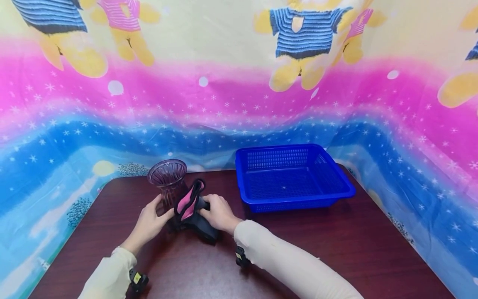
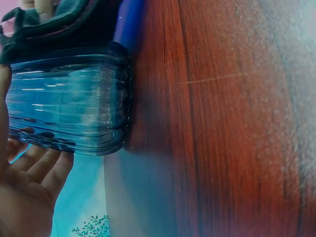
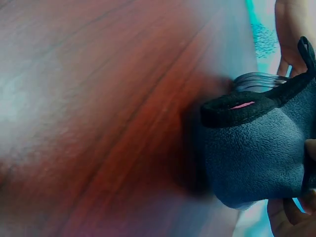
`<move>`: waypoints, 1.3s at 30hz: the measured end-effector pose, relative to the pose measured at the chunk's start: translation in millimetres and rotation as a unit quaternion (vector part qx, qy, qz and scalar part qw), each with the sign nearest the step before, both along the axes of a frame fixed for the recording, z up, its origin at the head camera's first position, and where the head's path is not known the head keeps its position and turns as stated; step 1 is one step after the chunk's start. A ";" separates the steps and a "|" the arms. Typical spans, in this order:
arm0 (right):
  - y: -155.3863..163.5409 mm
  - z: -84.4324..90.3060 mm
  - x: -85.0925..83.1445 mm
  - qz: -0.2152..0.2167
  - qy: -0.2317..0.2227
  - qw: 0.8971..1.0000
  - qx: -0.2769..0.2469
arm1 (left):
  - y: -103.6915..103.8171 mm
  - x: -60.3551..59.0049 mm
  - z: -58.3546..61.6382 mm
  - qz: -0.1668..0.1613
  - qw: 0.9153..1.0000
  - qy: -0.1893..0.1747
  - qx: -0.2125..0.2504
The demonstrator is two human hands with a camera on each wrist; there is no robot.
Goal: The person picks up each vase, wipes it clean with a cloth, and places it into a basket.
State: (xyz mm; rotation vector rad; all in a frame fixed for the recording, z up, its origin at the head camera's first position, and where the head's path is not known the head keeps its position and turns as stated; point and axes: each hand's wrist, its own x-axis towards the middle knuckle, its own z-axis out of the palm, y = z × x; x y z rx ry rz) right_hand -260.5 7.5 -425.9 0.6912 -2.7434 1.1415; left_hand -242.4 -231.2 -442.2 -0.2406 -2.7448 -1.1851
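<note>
A purple-tinted clear glass vase [image 1: 167, 176] with a flared, ribbed rim stands upright on the left part of the table. My left hand [image 1: 147, 222] grips its side, thumb at the front and fingers around the far side, as the left wrist view shows on the ribbed glass body [image 2: 64, 106]. At the vase's right side is a folded cloth [image 1: 201, 226], dark grey and pink with black edging. My right hand [image 1: 220, 214] pinches this cloth from the right. In the right wrist view the grey cloth [image 3: 254, 153] hides most of the vase.
A blue plastic basket [image 1: 295, 201] with slotted walls stands at the back right of the dark red-brown table [image 1: 261, 257]. Behind the table hangs a printed curtain [image 1: 209, 99] with bears and snowflakes.
</note>
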 end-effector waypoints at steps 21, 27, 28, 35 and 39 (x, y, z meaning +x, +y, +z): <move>5.9 -28.3 2.3 -0.003 -0.011 1.000 0.026 | 0.9 -4.2 -7.2 -0.007 0.999 0.029 0.043; 6.2 -29.2 3.0 -0.003 -0.005 1.000 0.029 | 0.9 -4.1 -8.1 -0.006 0.999 0.028 0.046; 6.2 -29.5 3.0 -0.003 -0.003 1.000 0.031 | 1.0 -4.0 -8.2 -0.005 0.999 0.028 0.046; 6.1 -29.4 4.1 -0.005 -0.003 0.999 0.033 | 1.6 -3.2 -8.0 -0.002 0.998 0.028 0.050; 6.4 -28.3 4.4 -0.003 -0.005 0.999 0.031 | 1.8 -2.7 -7.7 -0.001 0.998 0.028 0.050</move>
